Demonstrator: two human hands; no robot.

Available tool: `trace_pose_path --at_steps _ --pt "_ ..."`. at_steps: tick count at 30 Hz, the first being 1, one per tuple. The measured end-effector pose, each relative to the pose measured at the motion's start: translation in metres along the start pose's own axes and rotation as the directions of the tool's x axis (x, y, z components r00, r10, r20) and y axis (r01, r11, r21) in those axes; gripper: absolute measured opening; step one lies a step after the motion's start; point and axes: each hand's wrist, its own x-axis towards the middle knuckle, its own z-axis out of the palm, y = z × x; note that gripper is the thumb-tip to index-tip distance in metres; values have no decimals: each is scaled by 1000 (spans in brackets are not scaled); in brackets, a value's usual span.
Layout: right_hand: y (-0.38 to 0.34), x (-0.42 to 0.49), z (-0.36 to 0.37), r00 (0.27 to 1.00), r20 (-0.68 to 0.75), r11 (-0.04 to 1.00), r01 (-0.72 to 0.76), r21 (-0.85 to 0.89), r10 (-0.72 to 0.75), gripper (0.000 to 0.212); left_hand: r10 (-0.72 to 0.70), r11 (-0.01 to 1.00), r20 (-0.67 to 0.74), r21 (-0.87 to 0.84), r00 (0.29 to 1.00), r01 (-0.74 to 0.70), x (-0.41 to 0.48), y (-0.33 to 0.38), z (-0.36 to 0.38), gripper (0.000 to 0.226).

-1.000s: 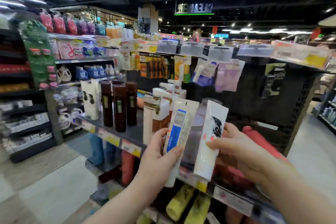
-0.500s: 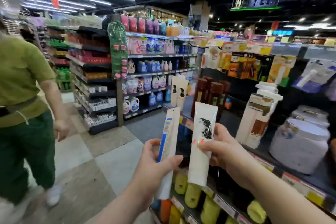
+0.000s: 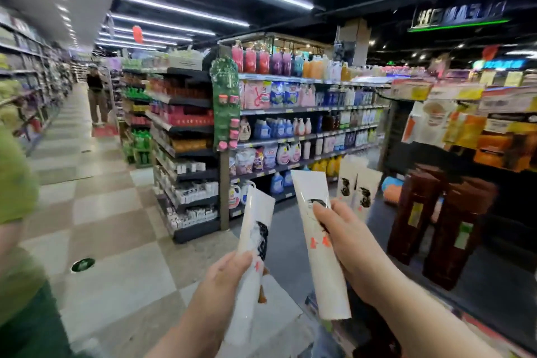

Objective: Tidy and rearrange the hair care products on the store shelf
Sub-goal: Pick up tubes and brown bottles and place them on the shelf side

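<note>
I hold two white hair-product tubes with a black hair print. My left hand point(image 3: 229, 279) grips one tube point(image 3: 254, 229) low in the middle of the view, its printed side towards me. My right hand point(image 3: 345, 238) grips the other tube point(image 3: 318, 229), upright and a little to the right. Beyond them, two matching white tubes point(image 3: 359, 186) stand at the near end of the dark shelf point(image 3: 479, 308). Tall dark brown bottles point(image 3: 444, 221) stand on that shelf to the right.
A person in a green top and dark green trousers point(image 3: 17, 212) stands close at the left edge. Another person point(image 3: 96, 96) stands far down the tiled aisle. A shelf unit with detergent bottles point(image 3: 279, 131) faces me across the aisle. Boxed products point(image 3: 494, 136) fill the upper right shelf.
The view has swung further left along the shelf. The left tube has turned from its barcode side to its printed side. Both hands still hold their tubes, now nearer the white tubes on the shelf.
</note>
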Motion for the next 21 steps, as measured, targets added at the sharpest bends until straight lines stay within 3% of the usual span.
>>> trace_pose_path --at_steps 4,6,13,17,21 --pt "-26 60 -6 991 -21 989 135 66 -134 5 123 992 53 -11 991 -122 70 23 5 13" --pt "-39 81 -17 968 -58 968 248 46 -245 13 163 986 107 -32 981 -161 100 29 14 10" --pt "-84 118 -70 801 -149 803 531 -271 -580 32 262 965 295 -109 919 -240 191 56 56 34" --pt "-101 139 -95 763 -204 749 481 -455 -614 39 341 939 337 -156 877 -305 250 69 89 17" --pt "-102 164 -110 762 -229 650 308 -694 -606 44 375 925 395 -223 839 -308 304 72 118 24"
